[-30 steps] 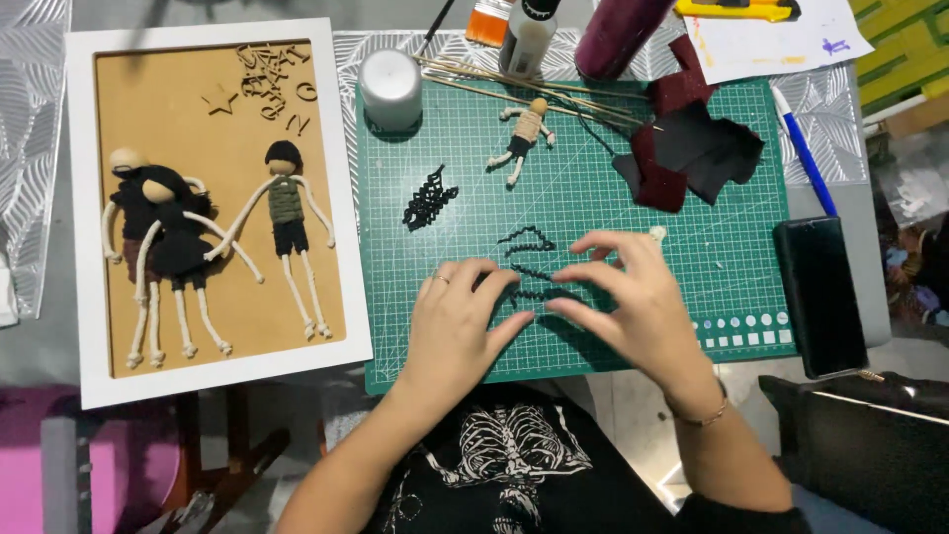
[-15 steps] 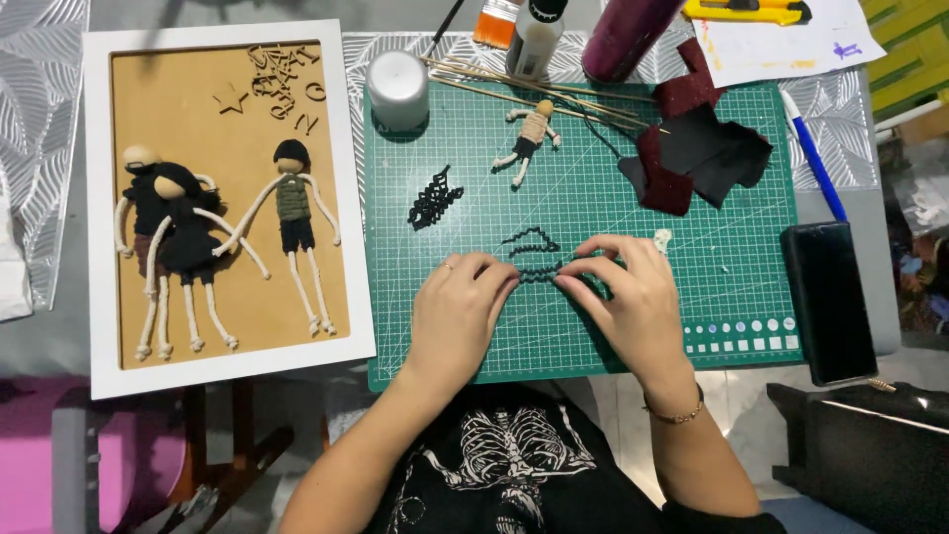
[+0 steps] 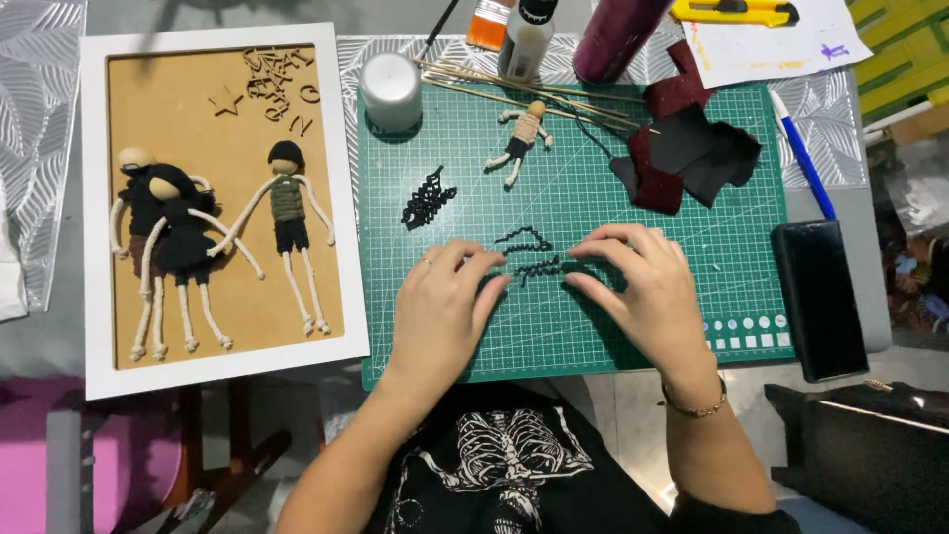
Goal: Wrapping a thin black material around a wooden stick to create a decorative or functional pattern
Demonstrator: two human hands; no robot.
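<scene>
While both hands rest on the green cutting mat (image 3: 593, 326), the left hand (image 3: 440, 307) and the right hand (image 3: 643, 292) pinch the two ends of a short, crinkled black yarn strand (image 3: 539, 267) lying between their fingertips, near the mat's middle. The fingers are curled in a light pinch, not clenched. A second wavy strand (image 3: 522, 238) lies just beside it at 12 o'clock, and a thicker black bundle (image 3: 427, 198) sits at 10 o'clock. A small cord doll (image 3: 520, 140) lies at 12 o'clock, well apart, with dark felt scraps (image 3: 692, 148) at 2 o'clock. To handle the strand well, I judge that the pinch should stay light and the pull even, so the crimp is not flattened or frayed, with both wrists steadied on the mat.
</scene>
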